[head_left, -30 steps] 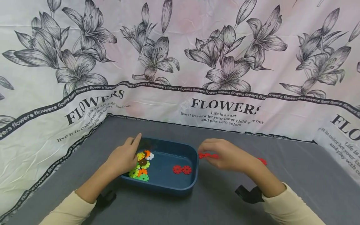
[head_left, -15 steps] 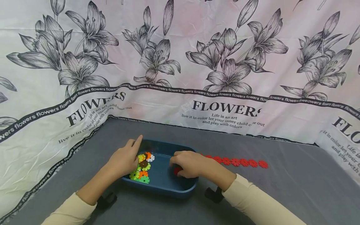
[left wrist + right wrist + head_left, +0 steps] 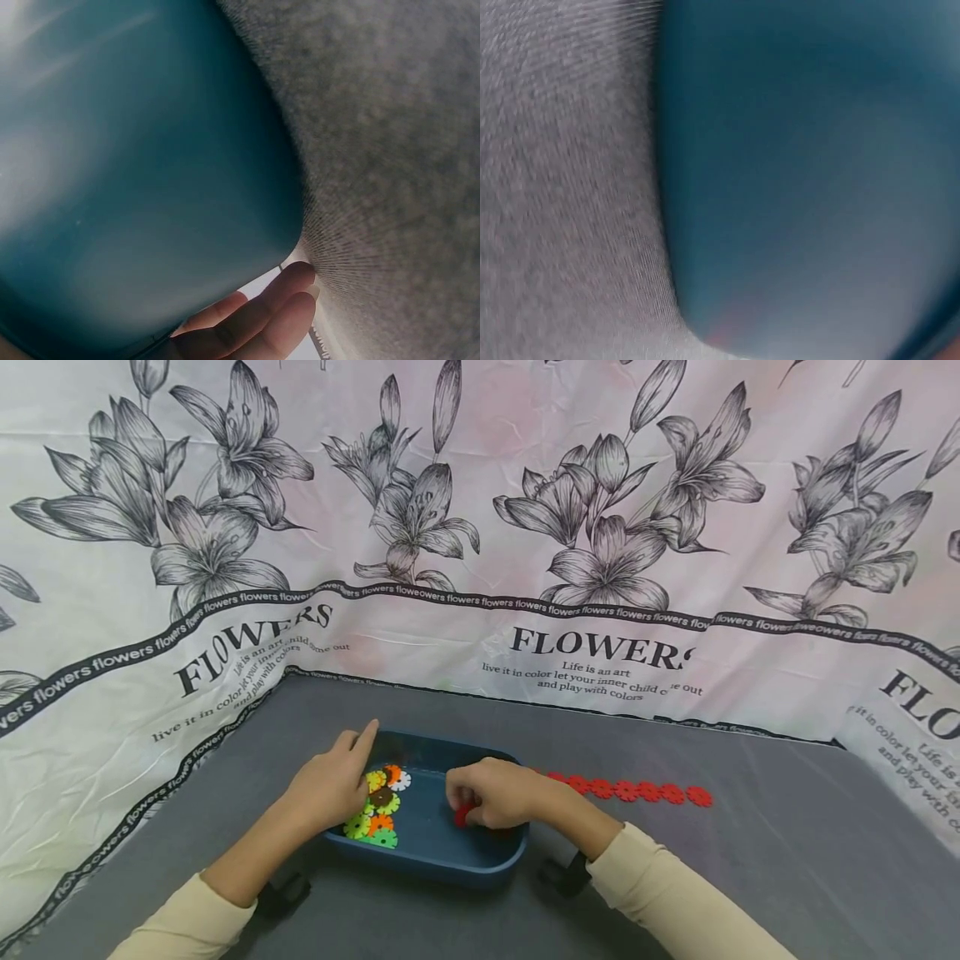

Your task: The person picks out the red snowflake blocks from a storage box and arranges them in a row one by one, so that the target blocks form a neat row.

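A dark blue plastic box stands on the table. My left hand grips its left end, and the left wrist view shows the fingers against the outer wall. Inside, beside that hand, lies a heap of notched plastic discs in green, yellow, orange, white and brown. My right hand reaches over the right rim and pinches a red notched disc low inside the box. Its fingertips partly hide that disc. In the right wrist view only the box's outer wall and the cloth show.
A row of several red notched discs lies on the grey tablecloth right of the box, its near end partly behind the right hand. A flower-printed curtain hangs behind the table and along the left side.
My right hand has moved left from the row of red discs into the box and now pinches a red disc there. My left hand stays on the box's left end.
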`<state>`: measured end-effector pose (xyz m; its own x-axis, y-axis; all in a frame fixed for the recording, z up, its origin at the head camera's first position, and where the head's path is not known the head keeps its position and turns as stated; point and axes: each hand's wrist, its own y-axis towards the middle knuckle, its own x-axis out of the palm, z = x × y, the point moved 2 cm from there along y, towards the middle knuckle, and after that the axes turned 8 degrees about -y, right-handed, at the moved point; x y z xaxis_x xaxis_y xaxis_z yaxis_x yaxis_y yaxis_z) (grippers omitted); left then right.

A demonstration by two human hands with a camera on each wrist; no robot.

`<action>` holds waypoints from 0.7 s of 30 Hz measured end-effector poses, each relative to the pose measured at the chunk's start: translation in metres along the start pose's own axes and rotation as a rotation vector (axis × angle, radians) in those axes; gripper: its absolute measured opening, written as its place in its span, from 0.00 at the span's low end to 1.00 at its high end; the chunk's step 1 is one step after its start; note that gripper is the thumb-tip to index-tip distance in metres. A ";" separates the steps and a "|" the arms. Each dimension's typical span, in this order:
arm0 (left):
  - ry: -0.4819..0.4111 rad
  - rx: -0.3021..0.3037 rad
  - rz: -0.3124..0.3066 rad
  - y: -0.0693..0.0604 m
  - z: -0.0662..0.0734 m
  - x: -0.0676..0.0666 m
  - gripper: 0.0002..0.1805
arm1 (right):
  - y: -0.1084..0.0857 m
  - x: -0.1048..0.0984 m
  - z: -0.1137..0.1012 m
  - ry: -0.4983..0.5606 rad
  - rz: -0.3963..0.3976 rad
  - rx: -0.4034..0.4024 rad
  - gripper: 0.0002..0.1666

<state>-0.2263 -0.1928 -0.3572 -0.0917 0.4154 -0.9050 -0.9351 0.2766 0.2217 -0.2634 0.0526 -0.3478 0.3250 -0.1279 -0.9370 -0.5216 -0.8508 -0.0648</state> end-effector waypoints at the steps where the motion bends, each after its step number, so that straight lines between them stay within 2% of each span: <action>1: 0.001 -0.001 0.000 0.000 0.000 0.000 0.39 | -0.001 -0.001 0.001 0.057 0.028 -0.022 0.11; 3: 0.000 -0.001 0.000 0.001 -0.001 0.000 0.39 | -0.003 -0.004 0.002 0.166 0.078 -0.058 0.09; 5: -0.001 -0.002 -0.001 0.001 0.000 0.000 0.39 | -0.005 -0.007 0.003 0.243 0.122 -0.060 0.08; 8: 0.002 -0.003 -0.001 0.001 0.000 0.000 0.39 | -0.008 -0.011 0.002 0.312 0.155 -0.025 0.09; 12: -0.005 0.002 -0.004 0.000 0.000 0.001 0.39 | -0.012 -0.015 0.002 0.343 0.174 0.029 0.10; 21: 0.004 -0.020 -0.012 0.001 -0.003 0.002 0.40 | -0.029 -0.024 0.013 0.383 0.266 0.089 0.07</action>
<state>-0.2283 -0.1943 -0.3594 -0.0818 0.4087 -0.9090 -0.9427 0.2643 0.2037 -0.2660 0.0867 -0.3275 0.4293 -0.5287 -0.7323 -0.6866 -0.7177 0.1156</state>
